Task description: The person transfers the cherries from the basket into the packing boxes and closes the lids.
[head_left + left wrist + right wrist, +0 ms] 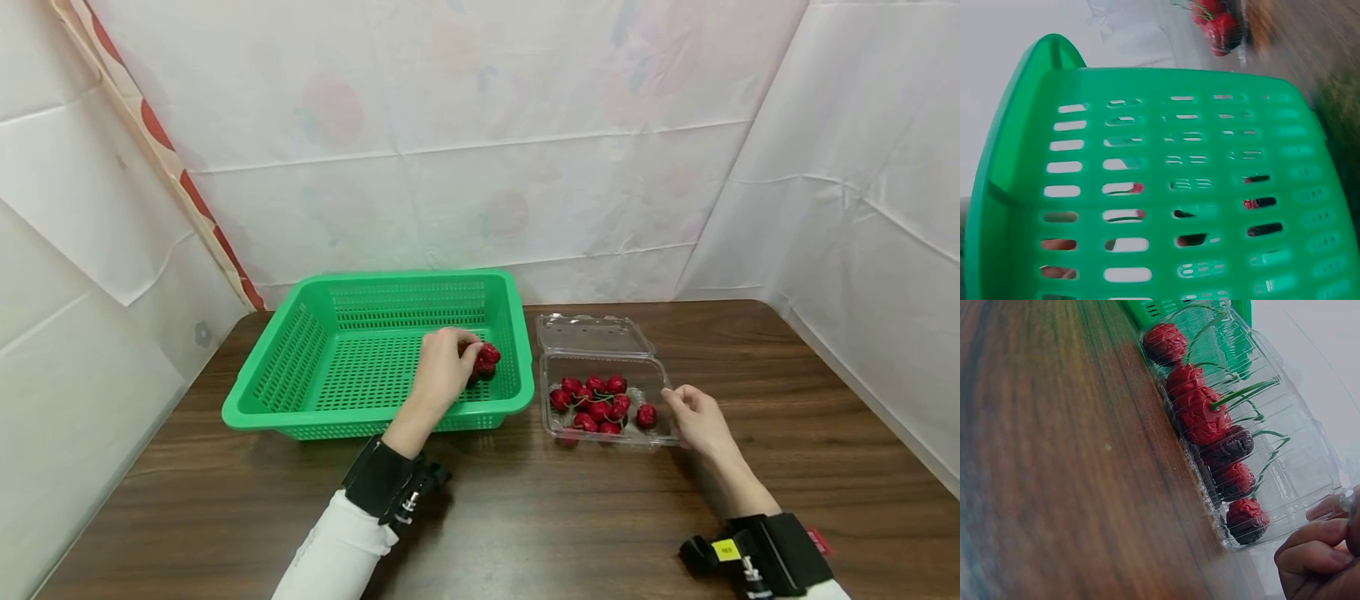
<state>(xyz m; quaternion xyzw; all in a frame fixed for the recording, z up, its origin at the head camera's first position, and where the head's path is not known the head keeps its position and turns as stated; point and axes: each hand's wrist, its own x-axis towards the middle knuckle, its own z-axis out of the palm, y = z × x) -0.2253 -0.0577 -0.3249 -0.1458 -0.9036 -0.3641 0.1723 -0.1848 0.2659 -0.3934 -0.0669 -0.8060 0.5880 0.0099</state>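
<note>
Inside the right end of a green plastic basket (382, 371), my left hand (442, 362) pinches at a small group of red cherries (489, 354). Its fingertips are partly hidden there. In the left wrist view the basket's slotted wall (1160, 131) covers most of the hand, and bits of red show through the slots. My right hand (699, 417) grips the right rim of a clear plastic clamshell box (660, 375), its lid folded back. Several cherries (597, 408) with green stems lie in the box. The right wrist view shows curled fingers (1313, 556) at the box's corner.
Box and basket stand side by side on a dark wooden table (525, 517), a narrow gap between them. The clear lid (592, 335) lies toward the back. White sheeting (465, 167) hangs behind the table and along both sides.
</note>
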